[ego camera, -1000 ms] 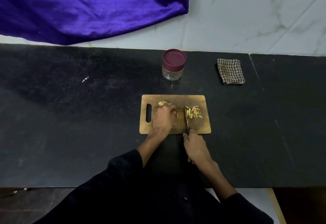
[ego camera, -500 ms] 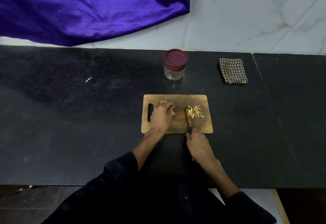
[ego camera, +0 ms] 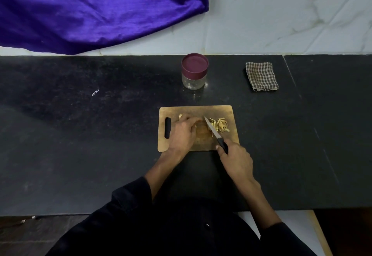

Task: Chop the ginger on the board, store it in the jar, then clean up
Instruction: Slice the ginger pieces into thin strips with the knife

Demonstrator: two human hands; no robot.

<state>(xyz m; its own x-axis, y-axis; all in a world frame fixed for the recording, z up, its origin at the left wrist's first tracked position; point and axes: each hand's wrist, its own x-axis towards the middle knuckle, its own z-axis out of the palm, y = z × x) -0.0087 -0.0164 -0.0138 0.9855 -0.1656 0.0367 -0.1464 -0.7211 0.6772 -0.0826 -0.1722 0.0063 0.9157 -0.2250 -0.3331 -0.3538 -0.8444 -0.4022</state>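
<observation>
A wooden cutting board [ego camera: 201, 110] lies on the black counter [ego camera: 80, 134]. My left hand [ego camera: 184, 132] rests on the board's left half, fingers curled over a piece of ginger [ego camera: 180, 116] that peeks out at its far side. My right hand [ego camera: 235, 159] grips the black handle of a knife [ego camera: 213, 130], its blade angled across the board beside a pile of chopped ginger [ego camera: 219, 125] on the right half. A clear glass jar [ego camera: 194, 73] with a maroon lid stands behind the board.
A folded checked cloth [ego camera: 261, 76] lies at the back right of the counter. A purple fabric [ego camera: 96, 7] hangs over the marble wall at the back left. The counter's front edge runs just below my forearms.
The knife blade has swung so its tip points up-left toward my left hand's fingertips. My left hand has stayed on the ginger piece; the chopped pile is unchanged.
</observation>
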